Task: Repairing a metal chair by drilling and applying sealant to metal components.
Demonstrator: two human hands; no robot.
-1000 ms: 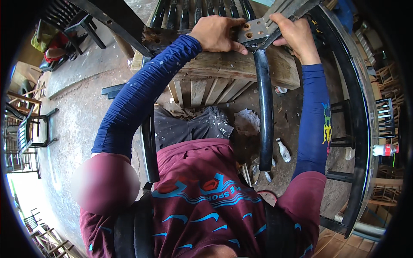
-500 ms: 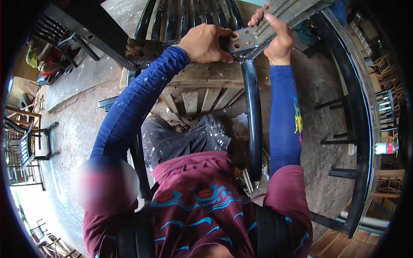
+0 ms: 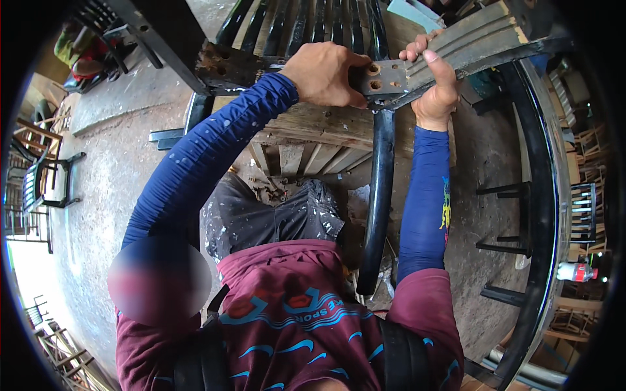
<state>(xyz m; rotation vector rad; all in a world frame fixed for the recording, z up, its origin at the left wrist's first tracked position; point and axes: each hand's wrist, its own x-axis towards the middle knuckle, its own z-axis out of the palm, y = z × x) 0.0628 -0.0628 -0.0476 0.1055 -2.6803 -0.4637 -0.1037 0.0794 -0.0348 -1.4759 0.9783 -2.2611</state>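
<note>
A black wooden chair with a slatted part (image 3: 300,29) stands over a wooden bench (image 3: 326,130). Along its near side runs a dark rail (image 3: 244,64) with drilled holes. My left hand (image 3: 324,73) is closed over the rail, fingers wrapped across it near a block with several holes (image 3: 391,77). At the rail's right end, my right hand (image 3: 438,91) grips a grooved dark wooden piece (image 3: 476,45), thumb on the near side and fingertips over the far side. A curved glossy black leg (image 3: 379,202) comes down toward me below the joint.
A long glossy black frame (image 3: 544,195) curves down the right side, with a plastic bottle (image 3: 576,272) beyond it. More chairs (image 3: 49,176) stand at the left. A person (image 3: 85,55) sits at the far left. Stacked wooden chair frames (image 3: 590,140) are at the far right.
Both hands keep their holds. The hands, chair and bench all sit slightly lower and further right in the picture, as the view has shifted.
</note>
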